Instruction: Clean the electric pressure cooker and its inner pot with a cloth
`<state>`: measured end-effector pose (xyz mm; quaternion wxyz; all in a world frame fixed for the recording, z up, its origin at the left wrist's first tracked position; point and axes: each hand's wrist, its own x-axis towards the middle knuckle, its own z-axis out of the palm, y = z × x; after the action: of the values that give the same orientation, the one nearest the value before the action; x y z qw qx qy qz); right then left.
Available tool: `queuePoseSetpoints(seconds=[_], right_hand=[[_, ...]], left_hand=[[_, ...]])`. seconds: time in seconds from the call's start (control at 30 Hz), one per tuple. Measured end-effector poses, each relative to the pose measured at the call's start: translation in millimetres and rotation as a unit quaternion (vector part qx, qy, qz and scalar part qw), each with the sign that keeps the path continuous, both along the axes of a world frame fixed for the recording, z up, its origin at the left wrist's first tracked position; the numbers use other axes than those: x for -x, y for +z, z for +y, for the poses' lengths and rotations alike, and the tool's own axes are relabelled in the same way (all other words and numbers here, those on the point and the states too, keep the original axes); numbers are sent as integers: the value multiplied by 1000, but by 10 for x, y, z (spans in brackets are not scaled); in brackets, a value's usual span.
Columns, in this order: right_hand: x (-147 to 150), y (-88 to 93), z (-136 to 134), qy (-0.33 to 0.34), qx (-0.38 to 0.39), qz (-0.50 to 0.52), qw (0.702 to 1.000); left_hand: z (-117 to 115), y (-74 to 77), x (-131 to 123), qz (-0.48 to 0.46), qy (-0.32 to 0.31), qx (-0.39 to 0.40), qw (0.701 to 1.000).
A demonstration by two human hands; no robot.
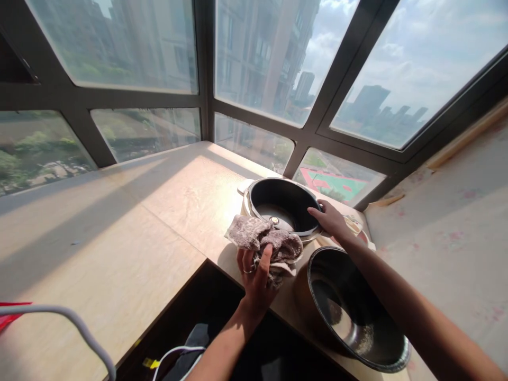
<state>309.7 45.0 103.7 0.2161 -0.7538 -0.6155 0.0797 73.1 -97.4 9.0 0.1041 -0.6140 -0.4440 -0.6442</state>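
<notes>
My left hand (256,275) is closed on a crumpled grey-brown cloth (264,242), pressing it against the near rim of a rice cooker body (254,203). The cooker's dark empty well faces up, with a small round button at its bottom. My right hand (331,221) grips the cooker's right rim, fingers curled over the edge. A removed dark metal inner pot (353,312) lies tilted on the counter just right of my left hand, under my right forearm.
The light wooden counter (119,238) runs along a corner of large windows (270,58). A dark cutout (206,317) opens at the counter's near edge, with white cables (174,352) in it. A grey cable (79,325) and something red (10,315) are at the lower left.
</notes>
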Motion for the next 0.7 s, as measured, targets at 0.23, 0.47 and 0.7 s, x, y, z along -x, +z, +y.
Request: queuePoseSetpoints(seconds=[0.23,0.47,0.7], right_hand=[[118,132,-128,0,7,-14,1000],[122,124,-164,5,-18,-3,1000],[150,143,-191,-5,-23,-1,1000]], left_hand=[[-90,-58,-251,145,-5,-20,989],[141,-39,6,18,11,-32,999],[509,2,346,-127,-2,35,991]])
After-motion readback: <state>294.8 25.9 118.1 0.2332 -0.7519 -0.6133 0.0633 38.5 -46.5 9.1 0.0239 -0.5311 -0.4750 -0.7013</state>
